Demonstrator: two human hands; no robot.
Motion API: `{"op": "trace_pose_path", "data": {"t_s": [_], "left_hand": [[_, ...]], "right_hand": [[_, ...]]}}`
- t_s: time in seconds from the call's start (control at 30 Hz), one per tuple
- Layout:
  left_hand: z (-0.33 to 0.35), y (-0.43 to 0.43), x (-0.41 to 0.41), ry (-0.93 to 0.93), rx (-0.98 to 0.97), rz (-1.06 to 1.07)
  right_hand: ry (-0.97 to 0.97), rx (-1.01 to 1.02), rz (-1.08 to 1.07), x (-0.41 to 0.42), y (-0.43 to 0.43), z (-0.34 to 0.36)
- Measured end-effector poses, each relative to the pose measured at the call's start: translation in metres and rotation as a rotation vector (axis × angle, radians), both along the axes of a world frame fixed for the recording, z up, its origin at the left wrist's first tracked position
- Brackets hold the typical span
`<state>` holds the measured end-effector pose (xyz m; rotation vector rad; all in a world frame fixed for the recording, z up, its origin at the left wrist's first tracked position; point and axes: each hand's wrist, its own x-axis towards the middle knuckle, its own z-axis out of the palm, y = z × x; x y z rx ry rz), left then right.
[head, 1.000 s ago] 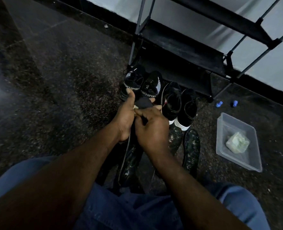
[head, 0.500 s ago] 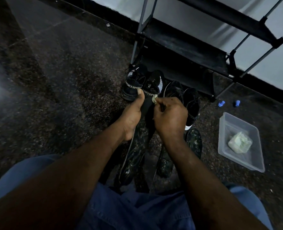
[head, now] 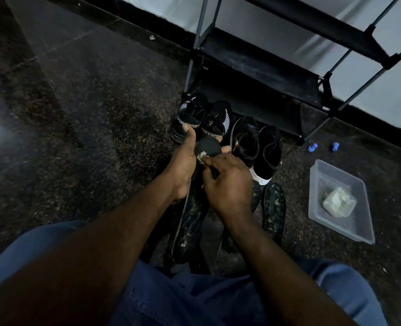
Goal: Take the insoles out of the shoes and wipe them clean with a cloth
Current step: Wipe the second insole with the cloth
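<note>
Dark insole (head: 208, 146) upright, pale cloth (head: 201, 157) against it.

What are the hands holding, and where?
The left hand grips a dark insole just below its rounded top end; the right hand pinches a small pale cloth against it.

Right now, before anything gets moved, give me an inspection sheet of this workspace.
Surface: dark speckled floor, glossy.
Job's things: insole held up; small pale cloth against it; lettered shoes and plain black shoes in a row; other insoles lying on the floor.
Clutter: clear tub holding a pale wad; two blue caps.
Hands: left hand grips the insole; right hand pinches the cloth.
Cables: nothing seen.
Surroundings: black shoe rack behind the shoes.
</note>
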<state>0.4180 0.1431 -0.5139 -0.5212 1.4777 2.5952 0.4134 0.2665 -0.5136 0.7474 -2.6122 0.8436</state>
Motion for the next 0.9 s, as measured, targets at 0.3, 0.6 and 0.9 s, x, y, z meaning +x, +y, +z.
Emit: {"op": "trace_pose_path", "data": {"t_s": [0.3, 0.6, 0.9], "left_hand": [[0.001, 0.003, 0.004, -0.031, -0.171, 0.019], [-0.002, -0.001, -0.003, -0.021, -0.002, 0.038], [0.004, 0.001, 0.004, -0.028, -0.148, 0.024]], "right_hand": [[-0.003, -0.128, -0.028, -0.021, -0.012, 0.018], [0.11, 0.079, -0.1, -0.015, 0.011, 0.007], [0.094, 0.082, 0.049, -0.004, -0.001, 0.003]]}}
